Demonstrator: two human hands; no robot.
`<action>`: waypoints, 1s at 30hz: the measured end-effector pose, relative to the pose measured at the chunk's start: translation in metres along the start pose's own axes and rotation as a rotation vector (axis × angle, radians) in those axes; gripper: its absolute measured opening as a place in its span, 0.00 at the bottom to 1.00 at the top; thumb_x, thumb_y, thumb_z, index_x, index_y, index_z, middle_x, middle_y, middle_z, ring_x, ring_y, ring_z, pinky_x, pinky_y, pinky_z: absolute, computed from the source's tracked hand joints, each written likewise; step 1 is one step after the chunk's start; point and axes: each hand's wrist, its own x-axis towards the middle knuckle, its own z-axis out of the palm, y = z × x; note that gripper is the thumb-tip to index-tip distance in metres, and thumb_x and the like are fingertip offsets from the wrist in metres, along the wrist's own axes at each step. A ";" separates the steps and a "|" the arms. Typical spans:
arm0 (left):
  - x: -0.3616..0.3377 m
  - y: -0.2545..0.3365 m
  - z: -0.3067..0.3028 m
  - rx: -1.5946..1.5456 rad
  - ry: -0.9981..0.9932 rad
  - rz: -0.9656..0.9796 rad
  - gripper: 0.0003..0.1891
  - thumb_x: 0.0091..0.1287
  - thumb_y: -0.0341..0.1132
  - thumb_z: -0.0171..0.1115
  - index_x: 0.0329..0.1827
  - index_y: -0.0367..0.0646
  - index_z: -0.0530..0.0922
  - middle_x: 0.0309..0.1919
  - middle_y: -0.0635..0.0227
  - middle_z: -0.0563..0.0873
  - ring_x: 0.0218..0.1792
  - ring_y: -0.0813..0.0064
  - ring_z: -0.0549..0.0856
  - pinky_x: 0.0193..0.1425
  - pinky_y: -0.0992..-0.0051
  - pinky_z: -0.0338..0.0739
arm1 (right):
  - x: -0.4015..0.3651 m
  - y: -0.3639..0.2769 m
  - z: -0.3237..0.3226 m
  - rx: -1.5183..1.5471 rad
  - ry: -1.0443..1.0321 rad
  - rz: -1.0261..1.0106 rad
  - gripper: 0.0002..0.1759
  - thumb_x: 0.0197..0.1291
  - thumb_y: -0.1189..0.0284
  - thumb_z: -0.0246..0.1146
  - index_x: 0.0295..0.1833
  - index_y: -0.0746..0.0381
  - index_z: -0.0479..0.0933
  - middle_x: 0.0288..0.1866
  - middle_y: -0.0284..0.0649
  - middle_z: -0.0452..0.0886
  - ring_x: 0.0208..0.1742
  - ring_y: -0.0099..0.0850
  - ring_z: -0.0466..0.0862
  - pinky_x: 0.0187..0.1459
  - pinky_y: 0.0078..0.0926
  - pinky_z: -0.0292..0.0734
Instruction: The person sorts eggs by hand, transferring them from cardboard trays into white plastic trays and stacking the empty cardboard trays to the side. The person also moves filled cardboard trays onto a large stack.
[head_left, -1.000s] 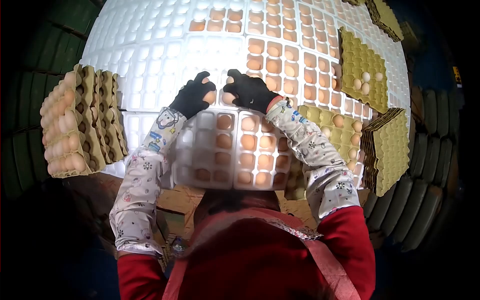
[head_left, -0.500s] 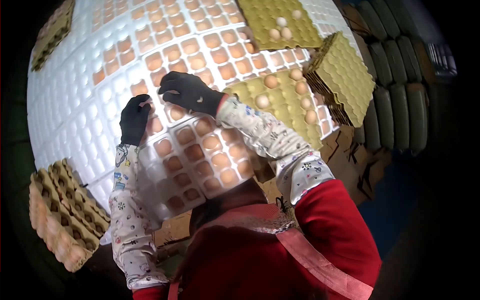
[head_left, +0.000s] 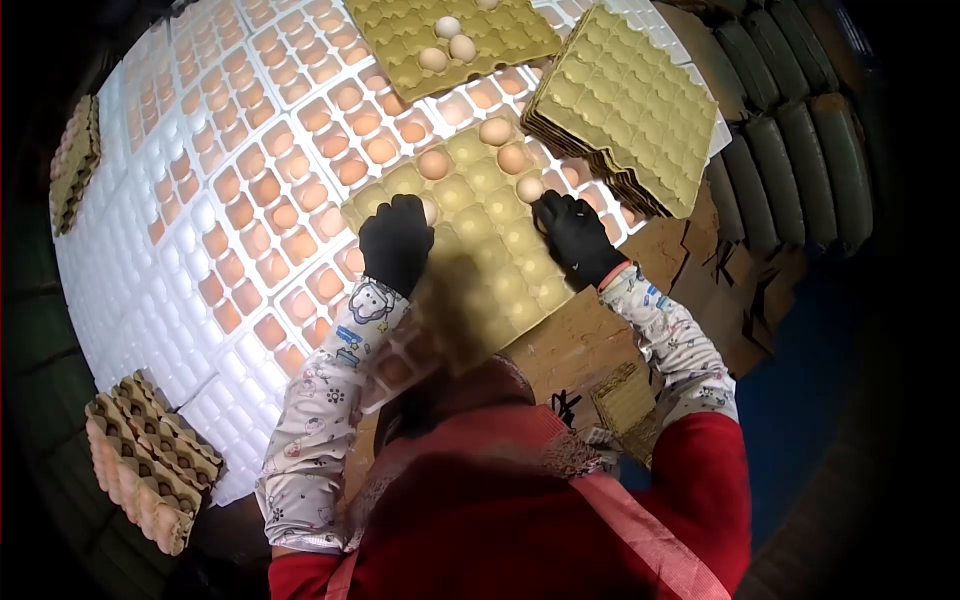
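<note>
My left hand (head_left: 397,245), in a black glove, is closed on an egg (head_left: 430,210) at the left part of a yellowish pulp egg tray (head_left: 500,265). At the tray's right edge my right hand (head_left: 580,238), also gloved in black, has its fingers curled down where an egg lay; the fingers hide most of that spot. Just above it sits a pale egg (head_left: 530,188). Farther up the same tray are a brown egg (head_left: 511,158), another egg (head_left: 495,131) and one more egg (head_left: 433,164). Shadow covers the tray's lower part.
White plastic egg trays (head_left: 290,115) filled with eggs spread across the table. A second pulp tray (head_left: 400,60) holds several eggs at the back. A stack of pulp trays (head_left: 640,110) stands at right, pulp cartons (head_left: 150,460) at lower left. Cardboard (head_left: 570,340) lies below right.
Both hands have moved from the white plastic trays to the pulp tray on the right, and closed over eggs there. The view has shifted to the right.
</note>
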 end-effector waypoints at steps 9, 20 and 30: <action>-0.001 -0.010 0.011 -1.200 0.138 -0.535 0.21 0.58 0.37 0.68 0.53 0.39 0.74 0.39 0.60 0.82 0.37 0.65 0.83 0.40 0.70 0.79 | 0.017 0.056 -0.030 1.829 0.000 0.322 0.24 0.47 0.67 0.71 0.50 0.60 0.75 0.47 0.36 0.78 0.43 0.28 0.78 0.44 0.30 0.76; 0.061 0.000 0.011 -0.448 0.020 -0.319 0.29 0.53 0.40 0.71 0.57 0.40 0.74 0.40 0.59 0.81 0.36 0.59 0.84 0.39 0.68 0.78 | 0.055 0.012 -0.009 -0.093 0.073 -0.037 0.05 0.49 0.75 0.60 0.35 0.58 0.74 0.34 0.37 0.78 0.31 0.37 0.82 0.31 0.37 0.77; 0.064 0.014 0.014 -0.553 0.238 -0.270 0.23 0.54 0.41 0.71 0.51 0.46 0.75 0.46 0.63 0.78 0.45 0.60 0.82 0.46 0.62 0.77 | 0.078 0.041 -0.018 0.965 0.162 0.051 0.23 0.54 0.72 0.66 0.57 0.56 0.74 0.49 0.41 0.73 0.44 0.34 0.80 0.41 0.30 0.78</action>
